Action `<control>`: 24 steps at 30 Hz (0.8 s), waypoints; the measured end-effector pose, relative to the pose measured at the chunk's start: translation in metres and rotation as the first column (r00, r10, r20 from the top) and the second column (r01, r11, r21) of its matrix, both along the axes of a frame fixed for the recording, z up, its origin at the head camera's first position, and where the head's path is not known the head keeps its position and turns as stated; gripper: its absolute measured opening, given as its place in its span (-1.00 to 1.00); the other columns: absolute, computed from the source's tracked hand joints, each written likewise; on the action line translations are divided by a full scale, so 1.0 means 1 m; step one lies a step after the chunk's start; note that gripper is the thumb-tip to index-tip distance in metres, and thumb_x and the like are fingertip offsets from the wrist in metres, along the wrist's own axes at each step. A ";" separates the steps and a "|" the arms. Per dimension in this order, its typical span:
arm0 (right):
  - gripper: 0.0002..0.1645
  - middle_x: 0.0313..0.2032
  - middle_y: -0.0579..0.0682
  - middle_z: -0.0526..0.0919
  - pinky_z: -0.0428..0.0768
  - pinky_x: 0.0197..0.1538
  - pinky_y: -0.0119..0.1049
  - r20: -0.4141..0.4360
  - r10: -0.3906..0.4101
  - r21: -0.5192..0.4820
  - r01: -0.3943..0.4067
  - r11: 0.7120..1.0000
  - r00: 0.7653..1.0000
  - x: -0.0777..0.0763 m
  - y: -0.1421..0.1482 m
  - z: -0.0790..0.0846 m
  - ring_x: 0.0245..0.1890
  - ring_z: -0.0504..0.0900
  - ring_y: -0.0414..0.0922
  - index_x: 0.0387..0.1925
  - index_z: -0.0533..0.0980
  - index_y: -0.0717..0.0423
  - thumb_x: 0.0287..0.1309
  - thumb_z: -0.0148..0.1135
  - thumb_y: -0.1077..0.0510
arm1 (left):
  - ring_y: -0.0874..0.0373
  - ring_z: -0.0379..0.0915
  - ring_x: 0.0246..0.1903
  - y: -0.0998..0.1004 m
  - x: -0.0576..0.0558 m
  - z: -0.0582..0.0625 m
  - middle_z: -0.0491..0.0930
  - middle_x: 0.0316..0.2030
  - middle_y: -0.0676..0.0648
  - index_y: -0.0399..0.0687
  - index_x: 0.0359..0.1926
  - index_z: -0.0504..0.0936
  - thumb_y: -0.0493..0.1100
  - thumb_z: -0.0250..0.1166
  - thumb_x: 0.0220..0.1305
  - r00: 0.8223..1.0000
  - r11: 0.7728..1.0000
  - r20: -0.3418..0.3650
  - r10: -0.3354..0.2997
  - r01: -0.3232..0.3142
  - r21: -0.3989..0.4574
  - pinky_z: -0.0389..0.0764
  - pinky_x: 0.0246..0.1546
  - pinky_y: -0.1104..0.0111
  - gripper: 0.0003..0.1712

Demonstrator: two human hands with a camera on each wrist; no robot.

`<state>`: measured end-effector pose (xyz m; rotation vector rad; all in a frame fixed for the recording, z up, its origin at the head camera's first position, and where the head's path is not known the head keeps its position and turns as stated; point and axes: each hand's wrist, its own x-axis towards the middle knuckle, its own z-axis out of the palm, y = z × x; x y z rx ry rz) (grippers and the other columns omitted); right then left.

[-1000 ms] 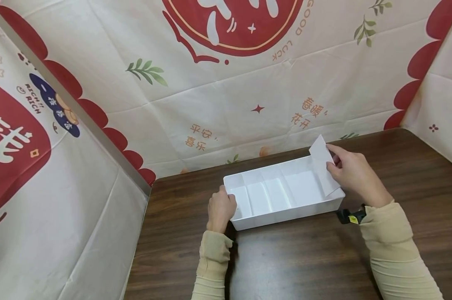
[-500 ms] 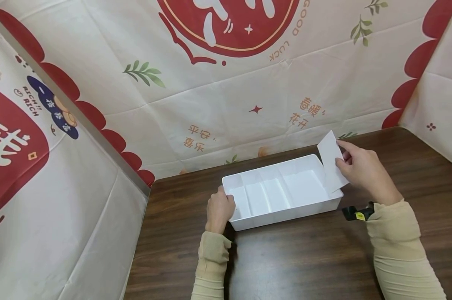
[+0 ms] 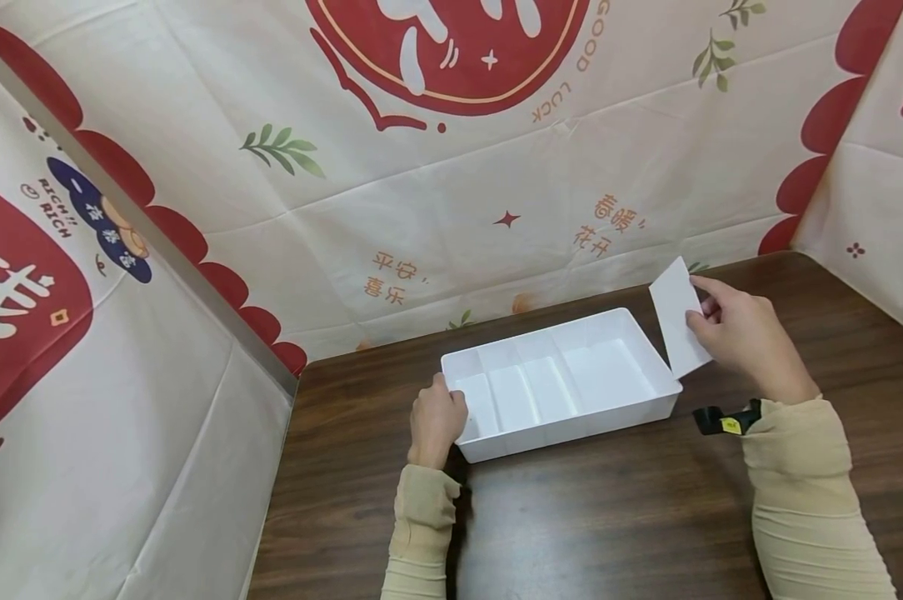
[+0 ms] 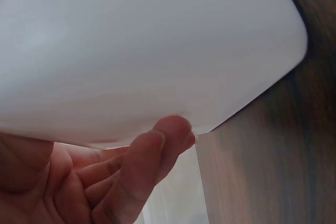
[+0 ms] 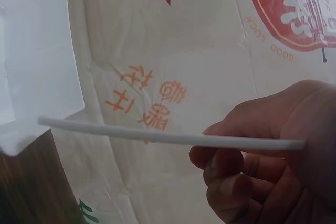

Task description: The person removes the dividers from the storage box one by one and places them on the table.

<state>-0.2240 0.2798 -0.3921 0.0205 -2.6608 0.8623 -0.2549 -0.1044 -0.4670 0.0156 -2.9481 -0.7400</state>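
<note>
A long white plastic storage box (image 3: pixel 571 430) sits on the table, its inside marked by cross ridges into several sections. My left hand (image 3: pixel 435 421) grips its left end; in the left wrist view, curled fingers (image 4: pixel 139 163) press on the white wall (image 4: pixel 157 61). With thumb and fingertips my right hand (image 3: pixel 751 342) pinches a thin flat white divider panel (image 3: pixel 678 321) by its right side. The panel stands tilted just beyond the box's right end, its lower corner at the box corner. Seen edge-on in the right wrist view, the panel (image 5: pixel 131 133) lies between thumb and fingers.
The dark wood table (image 3: pixel 586 517) extends in front of the box and to its right. Printed cloth (image 3: pixel 451 225) hangs close behind the box, with another cloth wall (image 3: pixel 167 433) at the left. A black strap device (image 3: pixel 729 419) is on the right wrist.
My right hand has drawn the panel rightward, from over the box's right end to just outside it. The left hand keeps its grip on the box, which stays in place.
</note>
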 end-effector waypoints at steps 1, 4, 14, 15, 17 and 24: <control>-0.40 -0.41 0.26 0.52 0.48 -0.52 -0.17 -0.002 -0.001 0.000 0.001 1.000 1.000 0.000 0.001 -0.001 -0.47 0.44 0.07 0.20 0.27 0.41 0.10 0.13 0.31 | 0.06 0.41 -0.61 0.000 0.000 0.000 0.59 -0.45 -0.25 -0.32 0.11 0.41 -0.13 0.06 0.26 1.000 1.000 0.000 -0.001 0.001 0.002 0.43 -0.60 0.21 -0.53; -0.41 -0.41 0.26 0.52 0.45 -0.53 -0.21 -0.007 -0.010 0.000 0.010 1.000 1.000 -0.001 0.005 -0.002 -0.47 0.44 0.07 0.19 0.29 0.41 0.11 0.13 0.31 | 0.07 0.41 -0.61 0.001 0.000 0.000 0.59 -0.46 -0.25 -0.32 0.11 0.41 -0.13 0.05 0.25 1.000 1.000 0.000 0.001 -0.001 -0.001 0.43 -0.60 0.21 -0.53; -0.44 -0.40 0.25 0.52 0.39 -0.58 -0.28 0.013 -0.025 0.000 0.025 1.000 1.000 0.001 0.015 -0.003 -0.47 0.44 0.07 0.19 0.29 0.39 0.14 0.09 0.27 | 0.07 0.40 -0.61 0.001 0.000 0.000 0.58 -0.46 -0.24 -0.32 0.11 0.41 -0.14 0.03 0.25 1.000 1.000 0.006 0.007 -0.007 -0.001 0.41 -0.61 0.23 -0.54; -0.44 -0.39 0.25 0.52 0.39 -0.58 -0.28 0.018 -0.025 -0.002 0.025 1.000 1.000 0.001 0.016 -0.003 -0.47 0.43 0.07 0.19 0.29 0.38 0.15 0.09 0.26 | 0.08 0.40 -0.61 0.001 0.000 0.000 0.58 -0.46 -0.24 -0.32 0.11 0.41 -0.13 0.02 0.25 1.000 1.000 0.007 0.006 -0.006 -0.001 0.41 -0.62 0.24 -0.53; -0.44 -0.38 0.26 0.52 0.40 -0.57 -0.28 0.025 -0.025 -0.006 0.026 1.000 0.999 0.001 0.017 -0.004 -0.47 0.43 0.07 0.19 0.29 0.39 0.15 0.09 0.26 | 0.08 0.39 -0.62 0.001 0.000 0.000 0.58 -0.46 -0.24 -0.32 0.11 0.41 -0.13 0.02 0.25 1.000 1.000 0.006 0.004 -0.004 -0.001 0.40 -0.63 0.24 -0.53; -0.43 -0.37 0.27 0.52 0.42 -0.55 -0.27 0.040 -0.033 -0.011 0.033 0.999 0.999 0.001 0.021 -0.006 -0.45 0.43 0.08 0.19 0.29 0.41 0.15 0.10 0.25 | 0.08 0.38 -0.63 0.001 0.001 -0.001 0.57 -0.48 -0.23 -0.33 0.12 0.40 -0.14 0.01 0.25 1.000 1.000 0.006 0.000 0.000 0.008 0.38 -0.63 0.25 -0.53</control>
